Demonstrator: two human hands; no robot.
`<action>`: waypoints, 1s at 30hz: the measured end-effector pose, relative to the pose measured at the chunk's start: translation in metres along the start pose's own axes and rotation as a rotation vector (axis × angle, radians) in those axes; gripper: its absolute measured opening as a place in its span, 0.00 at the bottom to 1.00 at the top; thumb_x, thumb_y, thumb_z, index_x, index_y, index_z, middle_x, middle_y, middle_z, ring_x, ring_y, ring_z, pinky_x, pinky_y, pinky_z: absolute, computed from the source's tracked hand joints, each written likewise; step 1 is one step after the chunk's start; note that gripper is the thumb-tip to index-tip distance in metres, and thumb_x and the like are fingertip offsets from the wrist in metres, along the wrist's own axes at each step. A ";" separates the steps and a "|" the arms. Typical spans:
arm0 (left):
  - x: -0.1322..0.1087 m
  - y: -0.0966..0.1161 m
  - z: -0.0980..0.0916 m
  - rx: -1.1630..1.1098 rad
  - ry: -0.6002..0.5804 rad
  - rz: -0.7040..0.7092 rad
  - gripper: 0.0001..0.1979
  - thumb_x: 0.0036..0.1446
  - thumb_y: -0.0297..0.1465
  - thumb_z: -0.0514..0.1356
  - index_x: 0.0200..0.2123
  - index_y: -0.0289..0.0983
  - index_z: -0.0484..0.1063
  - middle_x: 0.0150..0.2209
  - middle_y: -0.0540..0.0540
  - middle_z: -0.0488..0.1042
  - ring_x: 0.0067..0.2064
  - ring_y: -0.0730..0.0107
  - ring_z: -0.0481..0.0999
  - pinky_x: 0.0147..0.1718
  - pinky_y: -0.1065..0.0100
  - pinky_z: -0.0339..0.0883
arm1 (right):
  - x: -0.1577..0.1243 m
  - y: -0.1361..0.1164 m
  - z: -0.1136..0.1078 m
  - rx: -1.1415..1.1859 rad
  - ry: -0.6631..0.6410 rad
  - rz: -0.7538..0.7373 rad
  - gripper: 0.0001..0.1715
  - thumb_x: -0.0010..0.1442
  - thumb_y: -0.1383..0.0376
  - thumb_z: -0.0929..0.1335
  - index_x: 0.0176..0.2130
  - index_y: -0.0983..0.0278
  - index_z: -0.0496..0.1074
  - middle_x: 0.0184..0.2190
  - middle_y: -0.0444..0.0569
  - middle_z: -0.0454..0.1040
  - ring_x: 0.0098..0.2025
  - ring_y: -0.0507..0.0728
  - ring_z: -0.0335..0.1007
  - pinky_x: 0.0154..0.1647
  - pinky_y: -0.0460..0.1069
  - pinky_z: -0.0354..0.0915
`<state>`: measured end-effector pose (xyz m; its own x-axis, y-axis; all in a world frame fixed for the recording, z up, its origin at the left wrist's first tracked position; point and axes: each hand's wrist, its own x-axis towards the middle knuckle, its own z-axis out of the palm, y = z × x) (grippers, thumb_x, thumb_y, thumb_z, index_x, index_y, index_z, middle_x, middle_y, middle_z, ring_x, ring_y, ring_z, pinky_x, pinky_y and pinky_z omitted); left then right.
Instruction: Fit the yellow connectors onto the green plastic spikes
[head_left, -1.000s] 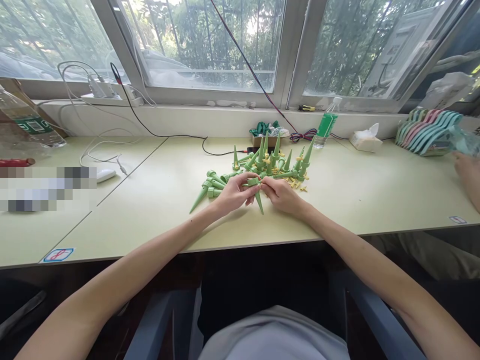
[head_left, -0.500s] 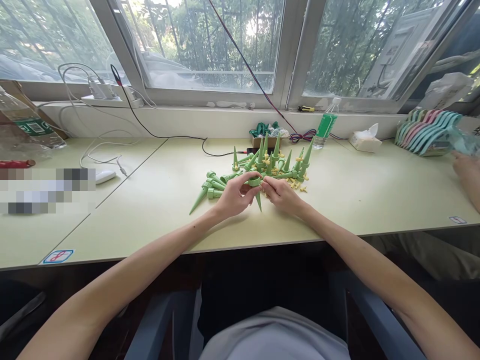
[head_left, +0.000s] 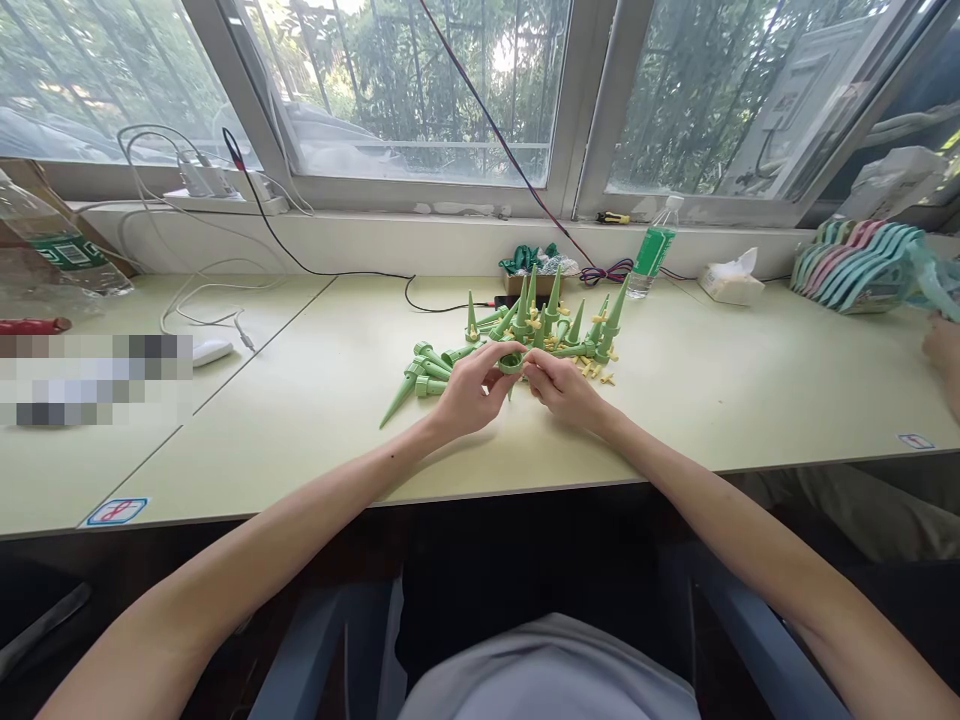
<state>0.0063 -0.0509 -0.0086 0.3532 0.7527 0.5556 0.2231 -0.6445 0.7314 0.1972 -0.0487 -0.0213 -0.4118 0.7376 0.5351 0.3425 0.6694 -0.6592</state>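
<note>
My left hand (head_left: 472,390) is closed around a green plant watering spike (head_left: 511,364), thumb and fingers on its round collar. The hollow open end faces up toward me, and the tip shows a little below the hand. My right hand (head_left: 562,385) is pinched against the right side of that collar; what its fingertips hold is hidden. Just behind both hands lies a pile of green watering spikes (head_left: 611,325), several upright and others on their sides. More spikes (head_left: 405,392) lie left of my left hand. Small yellow valve pieces (head_left: 607,379) are scattered by the pile's right edge.
A small box (head_left: 525,284) with green wrapping stands behind the pile. Further right are a water bottle (head_left: 652,250), a tissue pack (head_left: 733,279) and a row of pastel hangers (head_left: 859,265). Another person's hand (head_left: 943,350) is at the right edge. Cables (head_left: 210,290) lie at left.
The spike in my left hand has tilted, so its open end now faces me more and less of its tip shows. At right, the other person's hand has shifted with a light blue hanger.
</note>
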 end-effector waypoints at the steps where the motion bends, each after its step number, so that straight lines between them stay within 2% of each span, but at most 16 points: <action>1: 0.000 0.000 0.000 0.009 -0.001 0.004 0.14 0.59 0.30 0.62 0.49 0.40 0.75 0.44 0.44 0.76 0.25 0.79 0.70 0.29 0.72 0.69 | 0.000 0.000 0.000 0.004 -0.002 0.003 0.17 0.73 0.55 0.59 0.33 0.60 0.60 0.21 0.39 0.61 0.23 0.50 0.56 0.28 0.47 0.56; 7: 0.001 0.000 0.000 0.062 -0.007 0.035 0.13 0.62 0.31 0.59 0.50 0.40 0.73 0.42 0.44 0.75 0.24 0.79 0.69 0.28 0.71 0.68 | -0.001 0.002 0.000 0.015 -0.026 0.018 0.14 0.73 0.57 0.58 0.36 0.60 0.60 0.21 0.38 0.61 0.22 0.50 0.55 0.28 0.47 0.57; 11: 0.000 -0.002 0.000 0.116 -0.007 0.066 0.13 0.63 0.31 0.58 0.51 0.40 0.73 0.43 0.44 0.75 0.25 0.79 0.70 0.29 0.72 0.68 | -0.001 0.001 0.000 0.019 -0.021 0.027 0.16 0.73 0.56 0.58 0.34 0.60 0.60 0.21 0.38 0.61 0.22 0.50 0.56 0.28 0.47 0.57; 15: 0.000 -0.006 -0.001 0.185 -0.012 0.137 0.14 0.64 0.29 0.57 0.51 0.39 0.72 0.43 0.44 0.74 0.26 0.79 0.69 0.30 0.72 0.69 | 0.000 0.000 0.000 0.053 -0.020 0.045 0.18 0.73 0.54 0.58 0.33 0.60 0.59 0.20 0.39 0.61 0.23 0.50 0.56 0.27 0.47 0.56; 22: 0.001 -0.013 0.000 0.207 0.010 0.309 0.13 0.63 0.25 0.57 0.51 0.39 0.71 0.40 0.46 0.74 0.24 0.82 0.67 0.27 0.74 0.68 | 0.000 -0.001 -0.001 0.144 -0.049 0.086 0.22 0.73 0.51 0.58 0.31 0.61 0.60 0.19 0.39 0.60 0.21 0.49 0.55 0.25 0.46 0.55; 30: 0.002 -0.011 0.000 0.181 -0.010 0.293 0.13 0.63 0.26 0.57 0.50 0.38 0.71 0.41 0.45 0.74 0.24 0.82 0.69 0.26 0.75 0.69 | 0.001 -0.006 -0.003 0.287 -0.099 0.154 0.25 0.72 0.48 0.60 0.28 0.61 0.59 0.17 0.38 0.57 0.18 0.48 0.51 0.21 0.46 0.52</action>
<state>0.0049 -0.0427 -0.0158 0.4347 0.5311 0.7273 0.2676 -0.8473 0.4588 0.1968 -0.0515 -0.0150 -0.4588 0.8066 0.3728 0.1610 0.4880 -0.8578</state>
